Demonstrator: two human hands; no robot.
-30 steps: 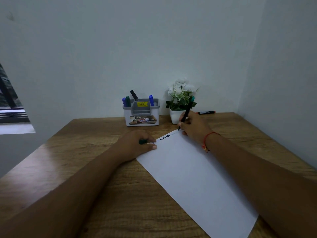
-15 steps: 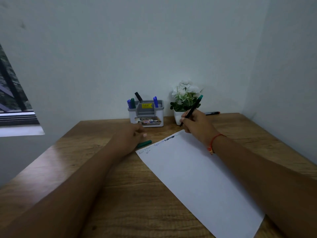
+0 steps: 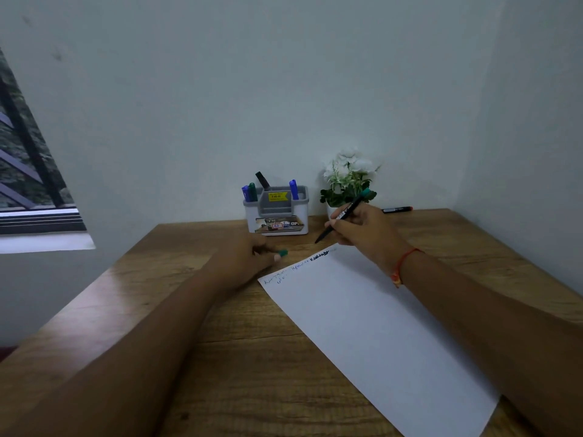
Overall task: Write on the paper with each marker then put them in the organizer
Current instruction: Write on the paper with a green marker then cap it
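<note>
A white sheet of paper (image 3: 372, 323) lies askew on the wooden desk, with a few scribbled words along its far edge. My right hand (image 3: 362, 228) grips a black marker with a green end (image 3: 347, 212), its tip lifted just beyond the paper's far corner. My left hand (image 3: 249, 253) rests on the desk left of the paper and pinches a small green cap (image 3: 283, 252). The grey and white organizer (image 3: 277, 212) stands at the back with several markers upright in it.
A white pot of white flowers (image 3: 347, 181) stands right of the organizer, behind my right hand. Another black marker (image 3: 397, 209) lies by the back wall. Walls close off the desk (image 3: 220, 342) at the back and right. A window is at far left.
My left hand slid off the paper's corner onto the desk, carrying the green cap. My right hand lifted the marker tip off the paper and drew it back.
</note>
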